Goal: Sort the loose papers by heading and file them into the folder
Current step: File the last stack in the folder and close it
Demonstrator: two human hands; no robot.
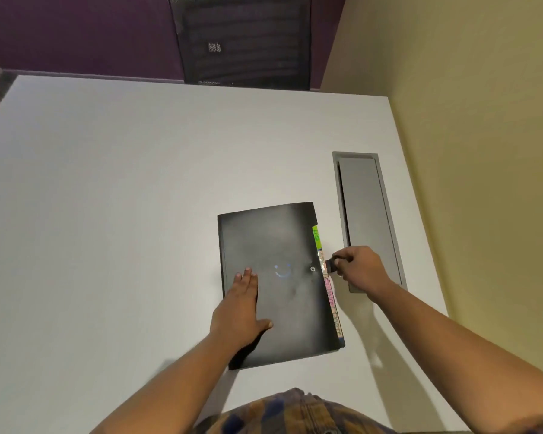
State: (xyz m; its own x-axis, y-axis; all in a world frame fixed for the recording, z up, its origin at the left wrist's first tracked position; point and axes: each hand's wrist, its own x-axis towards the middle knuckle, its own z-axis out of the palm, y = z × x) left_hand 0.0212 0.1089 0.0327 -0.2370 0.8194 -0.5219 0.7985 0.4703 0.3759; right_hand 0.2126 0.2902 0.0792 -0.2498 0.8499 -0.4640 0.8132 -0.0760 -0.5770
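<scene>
A black folder (282,245) lies shut on the white table (123,198), right of centre. Coloured divider tabs stick out along its right edge: a green tab (317,238) near the top and pink and orange tabs (332,303) lower down. My left hand (243,303) rests flat on the folder's lower left part, fingers straight. My right hand (356,266) is at the folder's right edge and pinches a small black closure strap (331,265) beside a round snap button (312,269) on the cover. No loose papers are in sight.
A grey cable hatch (365,220) is set into the table just right of the folder. A yellow wall (483,151) runs along the table's right side. A dark mesh chair back (245,42) stands beyond the far edge.
</scene>
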